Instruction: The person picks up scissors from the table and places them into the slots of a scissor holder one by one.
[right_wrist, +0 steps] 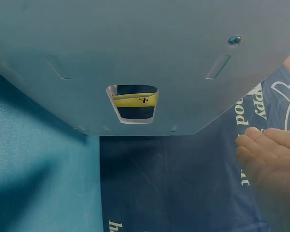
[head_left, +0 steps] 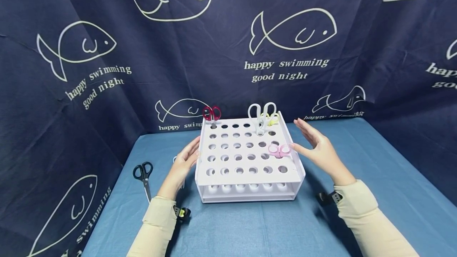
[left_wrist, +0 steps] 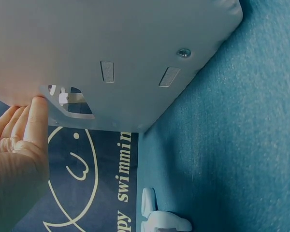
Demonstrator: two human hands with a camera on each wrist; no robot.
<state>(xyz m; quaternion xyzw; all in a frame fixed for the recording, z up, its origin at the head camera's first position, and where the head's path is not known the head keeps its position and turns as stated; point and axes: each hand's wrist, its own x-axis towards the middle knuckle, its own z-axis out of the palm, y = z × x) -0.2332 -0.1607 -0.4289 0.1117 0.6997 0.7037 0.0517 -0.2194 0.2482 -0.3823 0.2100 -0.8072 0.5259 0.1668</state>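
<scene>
A white rack point(head_left: 246, 180) with rows of round holes stands in the middle of the table. My left hand point(head_left: 183, 163) rests straight fingertips against the rack's left side panel point(left_wrist: 106, 29), by its cut-out. On the other side my right hand point(head_left: 319, 152) is spread, palm toward the rack, holding nothing; its thumb is near the pink scissors point(head_left: 279, 150). In the right wrist view, that hand point(right_wrist: 275, 159) appears apart from the panel. Red scissors point(head_left: 212, 114), white scissors point(head_left: 262, 114) and yellow scissors point(head_left: 273, 119) stand handles up in the rack's back part.
Black-handled scissors point(head_left: 143, 173) lie on the blue tablecloth point(head_left: 242, 229) at the left. A white-handled item point(left_wrist: 165, 220) lies left of the rack, mostly hidden by my left arm in the head view. A dark fish-print curtain point(head_left: 228, 78) hangs behind the table.
</scene>
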